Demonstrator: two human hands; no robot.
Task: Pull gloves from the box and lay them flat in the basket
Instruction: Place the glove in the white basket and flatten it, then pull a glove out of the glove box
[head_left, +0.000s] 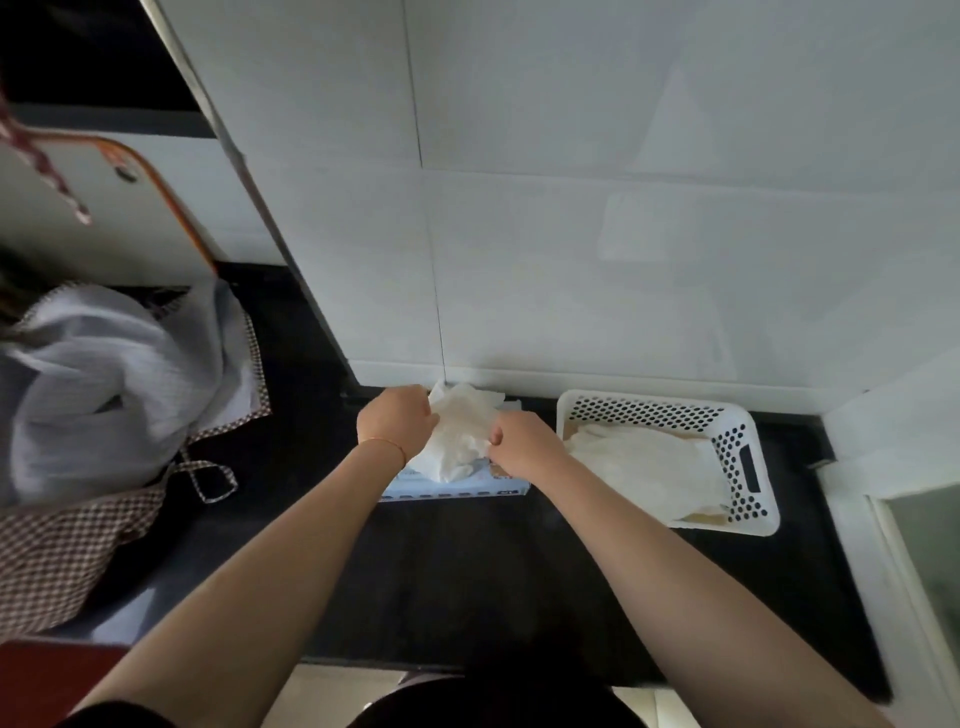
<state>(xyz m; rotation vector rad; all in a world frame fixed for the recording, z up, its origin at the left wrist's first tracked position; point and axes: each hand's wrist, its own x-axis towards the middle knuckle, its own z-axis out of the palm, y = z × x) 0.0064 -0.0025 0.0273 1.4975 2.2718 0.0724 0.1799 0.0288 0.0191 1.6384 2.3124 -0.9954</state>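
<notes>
Single head-worn view, wide-angle, set above the person's forearms and looking forward and steeply down. It faces a white tiled wall (571, 234) rising behind a dark counter (467, 571). The counter lies close below; straight lines bow toward the frame edges. No second view is supplied for overlap.

Count: one glove box (457, 486) on the desk (467, 571). One white basket (748, 462). Two hands: left hand (397, 421), right hand (524, 444). One bracelet (387, 444). One checked bag (67, 545). The gloves (462, 431) are bunched, so their number cannot be told.
</notes>
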